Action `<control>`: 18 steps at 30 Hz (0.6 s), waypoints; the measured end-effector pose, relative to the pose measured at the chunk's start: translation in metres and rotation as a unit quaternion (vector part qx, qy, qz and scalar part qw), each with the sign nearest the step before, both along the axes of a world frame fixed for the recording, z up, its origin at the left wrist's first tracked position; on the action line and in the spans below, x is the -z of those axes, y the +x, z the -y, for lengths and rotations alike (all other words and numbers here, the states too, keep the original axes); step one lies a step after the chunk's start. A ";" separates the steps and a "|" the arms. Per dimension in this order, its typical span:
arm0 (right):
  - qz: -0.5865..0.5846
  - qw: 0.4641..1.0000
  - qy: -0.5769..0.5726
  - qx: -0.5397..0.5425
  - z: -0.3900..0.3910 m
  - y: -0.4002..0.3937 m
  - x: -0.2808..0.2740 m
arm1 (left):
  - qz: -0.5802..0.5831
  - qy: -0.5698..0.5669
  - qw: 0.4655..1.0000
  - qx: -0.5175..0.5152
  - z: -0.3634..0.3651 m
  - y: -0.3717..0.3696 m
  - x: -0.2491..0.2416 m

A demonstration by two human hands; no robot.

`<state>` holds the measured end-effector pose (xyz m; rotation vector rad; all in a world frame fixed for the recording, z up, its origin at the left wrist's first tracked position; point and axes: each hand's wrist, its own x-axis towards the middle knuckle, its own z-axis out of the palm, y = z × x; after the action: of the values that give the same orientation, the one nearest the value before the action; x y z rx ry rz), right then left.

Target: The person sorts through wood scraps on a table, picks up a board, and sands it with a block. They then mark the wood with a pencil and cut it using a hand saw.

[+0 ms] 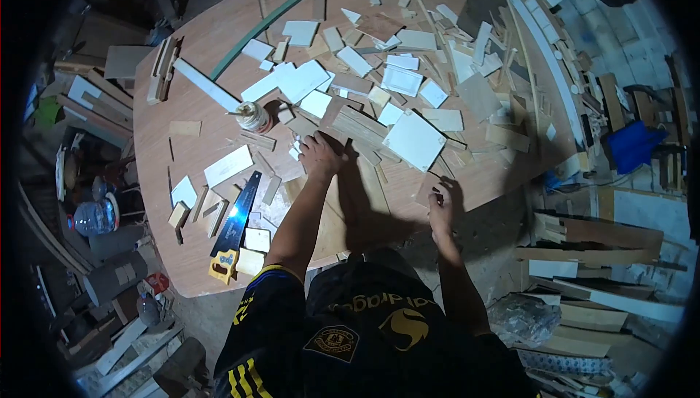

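I am pressing my left hand (319, 156) flat, fingers spread, on the wood strips (359, 129) mid-table (197, 70), just right of the glue jar (253, 116). My right hand (440, 208) is pinching a small offcut (429, 188) at the near edge; I am keeping both steady.

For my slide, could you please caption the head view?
Left hand on wood scraps, right hand at table edge.

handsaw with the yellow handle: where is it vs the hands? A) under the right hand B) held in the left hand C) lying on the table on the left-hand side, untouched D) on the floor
C: the handsaw lies flat on the table, beside the left arm; the left hand rests on wood pieces further up, and the right hand is at the table edge.
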<state>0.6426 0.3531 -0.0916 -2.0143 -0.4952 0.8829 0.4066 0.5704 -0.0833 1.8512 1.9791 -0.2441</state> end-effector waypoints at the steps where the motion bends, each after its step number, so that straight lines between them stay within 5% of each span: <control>1: -0.034 0.999 0.024 -0.012 -0.001 -0.004 0.001 | 0.003 -0.008 1.000 0.003 0.003 -0.004 -0.003; 18: -0.058 0.960 0.017 -0.273 -0.024 -0.049 -0.005 | -0.003 0.110 0.988 0.106 0.075 -0.088 -0.043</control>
<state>0.5934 0.3767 -0.0868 -1.8034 -1.0186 1.3022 0.3184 0.4955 -0.0407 2.2052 1.8769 -0.0954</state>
